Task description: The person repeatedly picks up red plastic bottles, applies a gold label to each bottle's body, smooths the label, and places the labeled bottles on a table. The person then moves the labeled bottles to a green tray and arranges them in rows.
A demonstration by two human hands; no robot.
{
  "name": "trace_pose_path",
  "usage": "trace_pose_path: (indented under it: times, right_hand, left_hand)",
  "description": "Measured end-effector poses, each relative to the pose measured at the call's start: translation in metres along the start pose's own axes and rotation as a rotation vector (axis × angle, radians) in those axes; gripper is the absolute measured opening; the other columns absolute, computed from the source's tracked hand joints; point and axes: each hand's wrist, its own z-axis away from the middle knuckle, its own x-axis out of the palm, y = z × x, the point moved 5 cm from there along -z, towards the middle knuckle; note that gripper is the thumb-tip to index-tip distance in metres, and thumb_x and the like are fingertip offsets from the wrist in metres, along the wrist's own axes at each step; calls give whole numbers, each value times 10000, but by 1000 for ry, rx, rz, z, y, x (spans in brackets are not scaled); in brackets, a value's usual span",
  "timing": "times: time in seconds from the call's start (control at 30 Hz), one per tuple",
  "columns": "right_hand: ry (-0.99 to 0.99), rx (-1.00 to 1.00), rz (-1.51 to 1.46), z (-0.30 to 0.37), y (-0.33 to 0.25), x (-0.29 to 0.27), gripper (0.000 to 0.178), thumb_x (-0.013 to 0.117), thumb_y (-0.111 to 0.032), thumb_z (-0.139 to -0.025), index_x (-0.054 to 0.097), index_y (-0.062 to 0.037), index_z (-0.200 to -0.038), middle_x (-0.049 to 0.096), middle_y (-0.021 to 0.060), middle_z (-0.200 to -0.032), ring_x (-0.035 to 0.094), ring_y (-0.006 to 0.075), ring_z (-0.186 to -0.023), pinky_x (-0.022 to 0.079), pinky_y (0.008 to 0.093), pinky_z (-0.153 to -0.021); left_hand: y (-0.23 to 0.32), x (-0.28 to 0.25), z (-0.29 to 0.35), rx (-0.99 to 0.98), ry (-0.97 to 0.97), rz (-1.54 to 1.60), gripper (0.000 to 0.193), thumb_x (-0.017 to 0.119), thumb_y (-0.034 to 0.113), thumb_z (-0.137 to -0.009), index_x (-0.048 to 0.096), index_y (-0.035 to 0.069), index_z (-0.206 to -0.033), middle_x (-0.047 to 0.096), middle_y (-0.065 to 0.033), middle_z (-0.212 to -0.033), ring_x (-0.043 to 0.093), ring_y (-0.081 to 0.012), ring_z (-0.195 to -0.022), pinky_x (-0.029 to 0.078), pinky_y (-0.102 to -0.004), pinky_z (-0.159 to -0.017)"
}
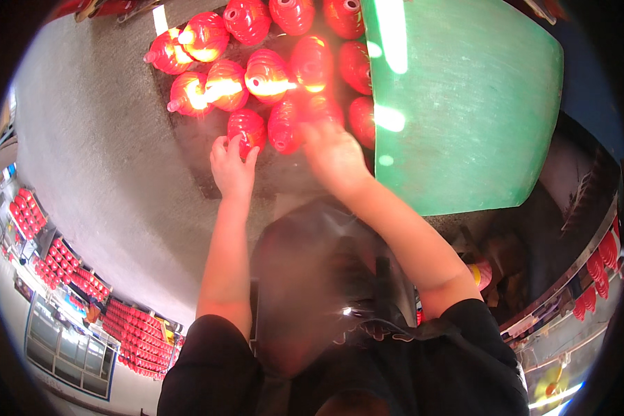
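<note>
Several glossy red ribbed shells, shaped like small lanterns, lie in rows on a dark board point(191, 149) in front of me. Some show a pale round hole at one end. My left hand point(234, 168) has its thumb and fingers curled about the near end of a red lantern shell point(246, 127). Blurred by motion, my right hand point(334, 154) reaches in beside another lantern shell point(283, 130). Its fingers overlap the blurred lantern shell point(323, 108) beyond, and whether they grip it cannot be made out.
A green sheet point(464, 118) stands along the right of the rows, covering part of the rightmost shells. Grey surface point(111, 139) spreads to the left. Dark glossy material point(312, 236) lies under my forearms. Stacked red pieces point(135, 336) fill racks at far left; others point(596, 270) hang at right.
</note>
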Motion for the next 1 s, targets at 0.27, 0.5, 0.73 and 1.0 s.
trace_pose_path:
  times: [0.27,0.5,0.73,1.0]
  right_hand:
    - [-435,61,32,-42,-44,67,207,638,-136,-897,666,-26,-1070,714,170,-988,740,338,-886,609,445,-716]
    - [-246,-28,53,-37,-40,83,98,622,-110,-871,689,-47,-906,712,139,-840,742,313,-744,606,435,-609]
    - [-248,-35,109,-33,-44,81,130,658,-150,-869,668,-58,-961,686,108,-841,726,285,-758,589,431,-610]
    - [-104,273,263,-6,19,24,508,764,-312,-882,609,-127,-1329,655,150,-977,692,341,-900,569,477,-767]
  left_hand:
    - [-38,24,9,-98,-29,308,340,863,79,-773,734,98,-1087,637,-101,-1095,701,-267,-841,578,-398,-777]
    - [-41,16,7,-75,12,302,307,875,69,-738,750,102,-1016,644,-91,-1022,693,-263,-796,576,-394,-744]
    - [-40,18,4,-146,-85,317,299,863,72,-754,745,96,-1028,634,-100,-1061,686,-301,-920,572,-424,-802]
    - [17,-9,-4,204,-74,214,516,862,224,-776,674,95,-1239,623,-124,-1233,616,-343,-1141,518,-460,-980]
